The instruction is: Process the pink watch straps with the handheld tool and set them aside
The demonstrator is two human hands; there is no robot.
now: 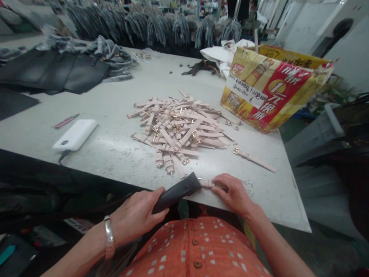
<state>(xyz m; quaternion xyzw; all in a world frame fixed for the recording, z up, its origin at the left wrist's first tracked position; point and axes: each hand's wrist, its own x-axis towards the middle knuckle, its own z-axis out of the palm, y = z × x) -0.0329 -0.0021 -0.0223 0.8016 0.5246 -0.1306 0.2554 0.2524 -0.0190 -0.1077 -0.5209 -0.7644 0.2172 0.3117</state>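
Note:
My left hand (142,209) is closed around a long, flat-sided black piece (181,191), whose exact kind I cannot make out. Its far end meets a short beige buckle strap (205,183) at the table's front edge. The fingers of my right hand (232,194) pinch the other end of that strap. Just beyond both hands lies a large heap of beige buckle straps (181,128) with gold-coloured buckles. To the right, one single strap (254,160) rests apart from the heap.
On the worktable (118,124), a white power bank (75,134) with a cable and a slim cutter (66,121) lie left. A yellow-red carton (265,91) stands at the right edge. Black leather pieces (68,67) lie back left; a grey bin (318,131) stands beyond the right edge.

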